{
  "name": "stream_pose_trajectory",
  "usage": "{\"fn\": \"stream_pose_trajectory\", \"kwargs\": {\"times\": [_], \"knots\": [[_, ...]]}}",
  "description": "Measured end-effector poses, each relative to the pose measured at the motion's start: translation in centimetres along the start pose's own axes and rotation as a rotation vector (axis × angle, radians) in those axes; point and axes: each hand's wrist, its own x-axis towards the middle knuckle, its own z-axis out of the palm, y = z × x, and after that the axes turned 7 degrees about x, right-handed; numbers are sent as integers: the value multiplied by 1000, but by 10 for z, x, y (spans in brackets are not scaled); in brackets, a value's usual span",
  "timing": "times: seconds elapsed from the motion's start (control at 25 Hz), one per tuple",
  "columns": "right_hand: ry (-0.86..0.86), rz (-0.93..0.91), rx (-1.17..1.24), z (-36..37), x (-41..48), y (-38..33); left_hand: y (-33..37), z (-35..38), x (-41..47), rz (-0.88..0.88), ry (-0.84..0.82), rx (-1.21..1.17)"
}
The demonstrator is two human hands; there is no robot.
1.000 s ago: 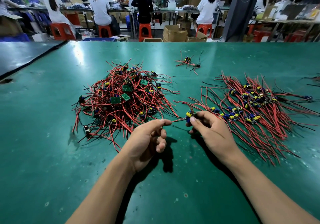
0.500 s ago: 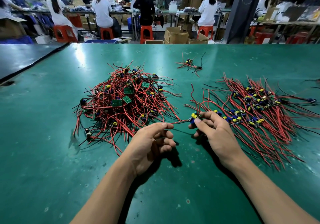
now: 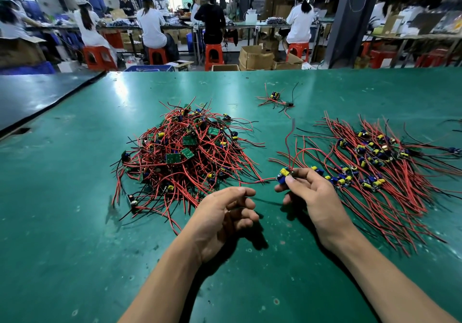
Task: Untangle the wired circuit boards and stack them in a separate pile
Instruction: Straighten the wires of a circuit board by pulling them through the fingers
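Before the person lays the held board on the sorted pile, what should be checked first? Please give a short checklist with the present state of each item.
1. Right hand grips the small circuit board with yellow capacitor: ok, the fingertips pinch it.
2. The board's red wire is free of the tangled heap of red-wired boards: cannot tell; it runs to the heap's near edge.
3. Left hand holds the thin black wire: cannot tell; the fingers are loosely curled around its end.
4. The spread-out pile of sorted boards is close enough to receive the board: ok, it lies directly beside the right hand.
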Motion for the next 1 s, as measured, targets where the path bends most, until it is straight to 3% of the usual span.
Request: {"fn": "stream_pose_trajectory", "kwargs": {"times": [0.24, 0.4, 1.0], "knots": [[-215, 243, 411, 6, -9, -16, -2, 3, 2, 16, -19, 23], [-334, 325, 349, 13, -14, -15, -2, 6, 2, 26, -57, 39], [-311, 341, 256, 11, -11, -11, -6, 5, 3, 63, -83, 80]]}}
